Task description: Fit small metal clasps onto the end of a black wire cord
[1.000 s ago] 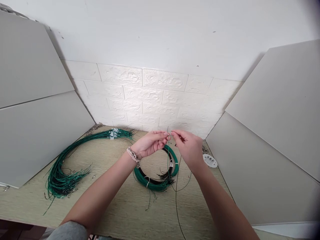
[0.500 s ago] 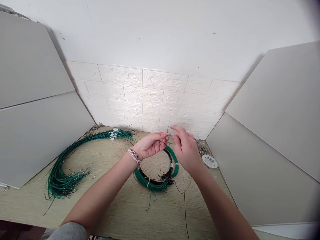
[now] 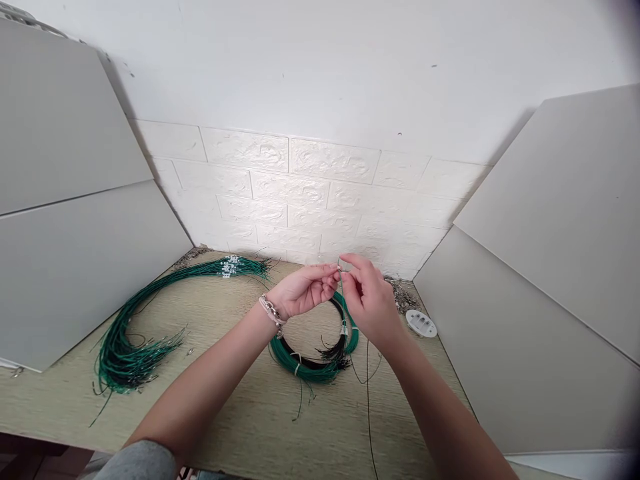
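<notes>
My left hand [image 3: 303, 291] and my right hand [image 3: 367, 299] meet above the wooden table [image 3: 240, 413], fingertips pinched together on the end of a thin green wire [image 3: 369, 393]. The wire hangs from the fingers and runs down toward the table's front edge. What sits at the wire's tip is too small to tell. Below the hands lies a coiled bundle of green and black wires [image 3: 313, 360] tied with white bands. A bracelet circles my left wrist.
A long curved bundle of green wires [image 3: 145, 320] with white tips lies on the left. A small white plastic piece [image 3: 421, 323] sits at the right. Small metal bits [image 3: 400, 295] lie by the brick wall. Grey boards stand on both sides.
My right hand shifted slightly left and closed in on the left fingertips. The hanging wire swung with it. The left hand barely moved.
</notes>
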Available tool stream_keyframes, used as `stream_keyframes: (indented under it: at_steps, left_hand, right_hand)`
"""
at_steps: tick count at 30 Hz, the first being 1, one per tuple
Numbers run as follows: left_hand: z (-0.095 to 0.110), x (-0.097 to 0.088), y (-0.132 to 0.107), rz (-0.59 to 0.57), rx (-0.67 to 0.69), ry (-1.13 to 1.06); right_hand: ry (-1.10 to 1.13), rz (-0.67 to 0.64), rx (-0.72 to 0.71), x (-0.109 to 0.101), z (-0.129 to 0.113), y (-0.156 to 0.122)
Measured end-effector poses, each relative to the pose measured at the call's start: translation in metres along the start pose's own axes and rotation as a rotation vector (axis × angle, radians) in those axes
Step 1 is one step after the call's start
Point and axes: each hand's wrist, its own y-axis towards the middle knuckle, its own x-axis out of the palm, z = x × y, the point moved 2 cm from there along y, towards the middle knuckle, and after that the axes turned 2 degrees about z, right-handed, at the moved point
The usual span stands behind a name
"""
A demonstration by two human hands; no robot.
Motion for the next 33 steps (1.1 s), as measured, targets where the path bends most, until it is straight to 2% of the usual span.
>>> stream_keyframes:
  at_steps: [12,23,33]
  left_hand:
    - [-0.0001,0.0003,-0.0009,0.007,-0.023,0.015]
    - [-0.0004,0.0025,-0.0005,-0.029,0.071,0.136]
    - [-0.0024,0.0033,-0.0014,-0.027,0.108,0.226]
  right_hand:
    - [-0.065,0.063,-0.027,0.0011,0.0009,-0.0014]
    - [-0.144,0.096,-0.136,0.0080,0.0009,-0.0049]
    - [-0.103,0.065,-0.024,0.0096,-0.0009,-0.0051]
